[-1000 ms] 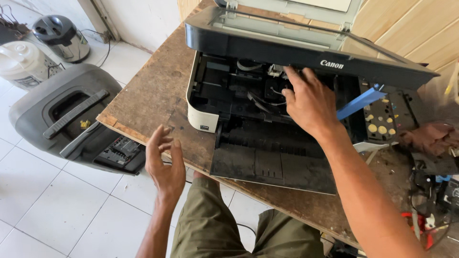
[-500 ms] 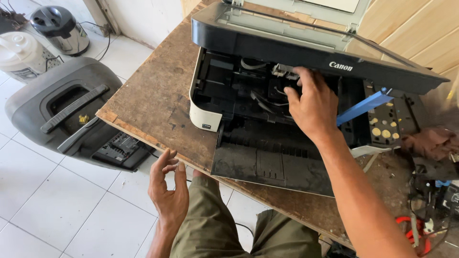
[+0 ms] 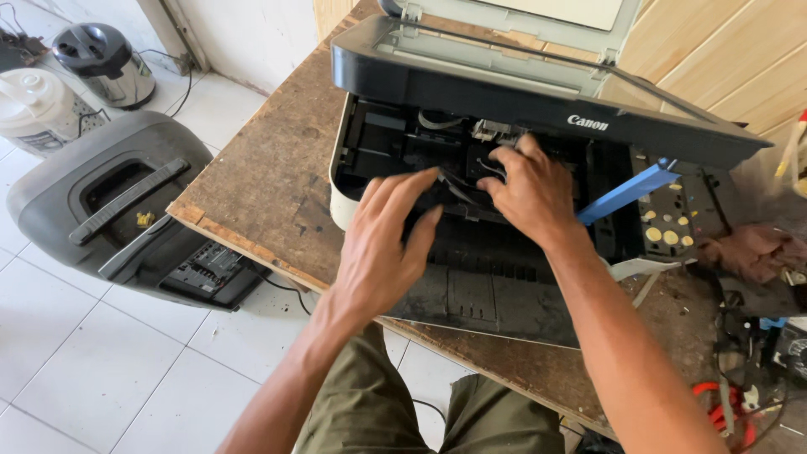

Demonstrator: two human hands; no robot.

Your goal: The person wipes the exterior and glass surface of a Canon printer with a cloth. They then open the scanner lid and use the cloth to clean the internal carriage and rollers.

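An opened printer (image 3: 471, 252) fills the centre and upper right of the frame on a worn wooden table (image 3: 261, 181), its scanner lid (image 3: 538, 92) propped up by a blue strut (image 3: 626, 192). The right hand (image 3: 525, 192) reaches into the open bay with its fingers curled on the dark parts inside, though whether they grip anything cannot be told. The left hand (image 3: 382, 248) hovers over the printer's front left with fingers spread and empty, while a grey printer cover (image 3: 97, 197) lies on the tiled floor at the left.

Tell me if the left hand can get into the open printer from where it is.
Probably yes: the left hand hovers at the printer opening, the lid is propped up, and nothing blocks it beside the right hand.
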